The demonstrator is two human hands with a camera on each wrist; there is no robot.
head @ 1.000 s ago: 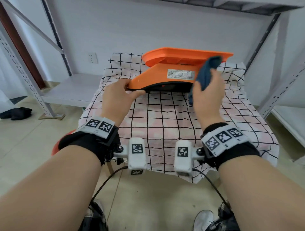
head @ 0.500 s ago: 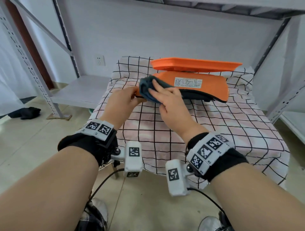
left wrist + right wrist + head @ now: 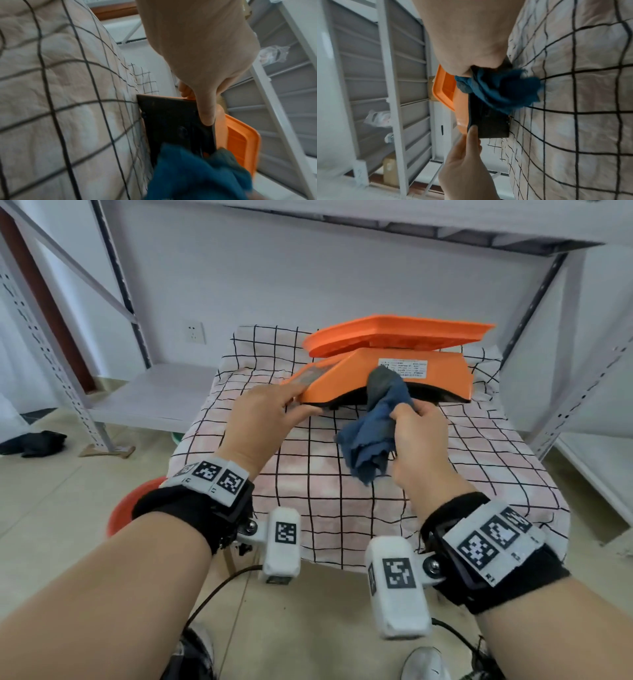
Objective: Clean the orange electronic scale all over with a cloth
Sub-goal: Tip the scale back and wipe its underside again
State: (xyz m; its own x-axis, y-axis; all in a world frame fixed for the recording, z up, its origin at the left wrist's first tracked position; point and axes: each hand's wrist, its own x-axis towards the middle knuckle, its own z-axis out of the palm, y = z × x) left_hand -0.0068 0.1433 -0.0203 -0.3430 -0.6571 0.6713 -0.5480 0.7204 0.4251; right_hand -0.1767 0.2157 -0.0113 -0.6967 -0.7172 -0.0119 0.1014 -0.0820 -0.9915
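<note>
Your right hand [image 3: 416, 440] is bunched tight around the blue cloth [image 3: 371, 436], whose top end presses the scale's [image 3: 404, 373] near orange side just ahead of your fingers. Your left hand [image 3: 260, 419] clamps the scale's left end, thumb underneath on the black base, tipping it up off the checked tablecloth [image 3: 342, 508]. If that grip slackens while you push with the cloth, the scale could slide or drop flat. The loose top tray [image 3: 397, 335], beyond both hands, might shift too.
</note>
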